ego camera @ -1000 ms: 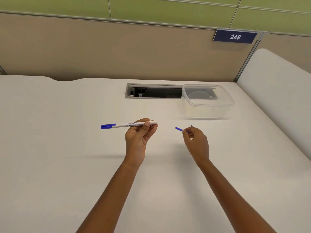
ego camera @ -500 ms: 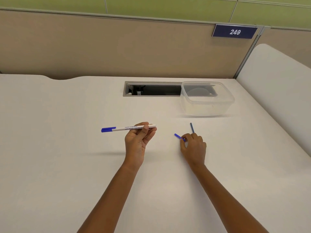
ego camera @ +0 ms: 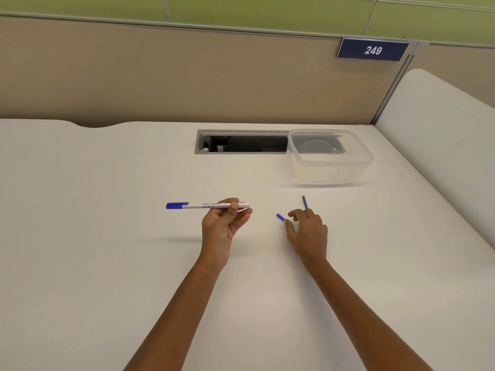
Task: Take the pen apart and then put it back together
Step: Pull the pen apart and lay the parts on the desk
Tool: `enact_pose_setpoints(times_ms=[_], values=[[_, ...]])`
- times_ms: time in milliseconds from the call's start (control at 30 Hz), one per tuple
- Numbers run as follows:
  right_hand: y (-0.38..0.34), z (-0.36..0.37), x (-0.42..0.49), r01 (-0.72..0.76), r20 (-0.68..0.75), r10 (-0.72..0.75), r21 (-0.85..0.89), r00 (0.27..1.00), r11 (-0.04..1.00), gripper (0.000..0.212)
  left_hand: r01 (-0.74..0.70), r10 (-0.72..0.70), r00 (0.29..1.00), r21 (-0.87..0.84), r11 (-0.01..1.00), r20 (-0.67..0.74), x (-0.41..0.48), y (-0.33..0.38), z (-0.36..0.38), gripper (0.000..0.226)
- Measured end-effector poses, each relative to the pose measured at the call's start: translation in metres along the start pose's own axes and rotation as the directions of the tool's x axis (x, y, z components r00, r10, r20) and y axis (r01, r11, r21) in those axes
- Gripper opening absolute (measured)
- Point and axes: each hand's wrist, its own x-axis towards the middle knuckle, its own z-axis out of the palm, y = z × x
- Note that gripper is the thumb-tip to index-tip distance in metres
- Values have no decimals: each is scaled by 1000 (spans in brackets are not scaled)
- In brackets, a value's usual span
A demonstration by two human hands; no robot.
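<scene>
**Desk:** What is in the left hand [ego camera: 222,226]?

**Photographer:** A white pen barrel [ego camera: 214,205] with a blue cap [ego camera: 176,205], held level above the white table [ego camera: 107,263]. Thumb and fingertips are pinched shut on the barrel's right end, palm turned up; the capped end sticks out to the left, free of the hand. Small print runs along the barrel, too small to read.

**Desk:** And the right hand [ego camera: 308,231]?

**Photographer:** Low over the table, knuckles up, fingers curled loosely. A short blue end plug [ego camera: 280,217] lies at the tip of the thumb, touching it or just beside it; whether the hand has hold of that piece cannot be told. A thin blue ink refill [ego camera: 305,202] rests on the table just beyond the fingers, its near end hidden behind them, so contact there cannot be told either.

**Desk:** How do the pen's parts stand?

**Photographer:** Apart. The barrel with its cap is in the left hand; the plug and the refill are near the right hand, a clear gap of table between the two groups.

**Desk:** Anything else in view?

**Photographer:** A clear plastic container [ego camera: 329,167] stands farther back on the right, partly over a cable slot [ego camera: 241,143] cut into the tabletop. A tan partition [ego camera: 187,76] rises behind, bearing a dark blue sign [ego camera: 372,50] reading 249. Both forearms are bare.
</scene>
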Motion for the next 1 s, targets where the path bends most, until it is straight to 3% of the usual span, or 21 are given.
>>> enact_pose_setpoints(times_ms=[133,233,467,567,633,833,1000], values=[[-24,-20,7,-111,161,48,408,986,906,11,79,-84,996,151,985,27,2,-3,-5,16],[-46,-35,14,-205,334,11,552,942,809,14,126,-148,986,230,965,82,1,-4,-4,18],[-74,-50,19,-314,522,-68,606,850,731,19,118,-249,953,543,831,173,-1,-6,5,18],[-75,-47,19,-306,544,-85,588,835,748,29,80,-255,953,672,736,165,1,-9,6,16],[-74,-46,19,-294,531,-93,598,842,746,24,50,-254,952,738,673,168,2,-11,4,18],[-70,-44,19,-292,540,-109,602,835,744,11,-82,-173,966,867,491,190,4,-17,-8,23],[-67,-39,23,-240,444,-81,619,892,748,5,-168,-1,984,935,314,177,6,-18,-17,24]])
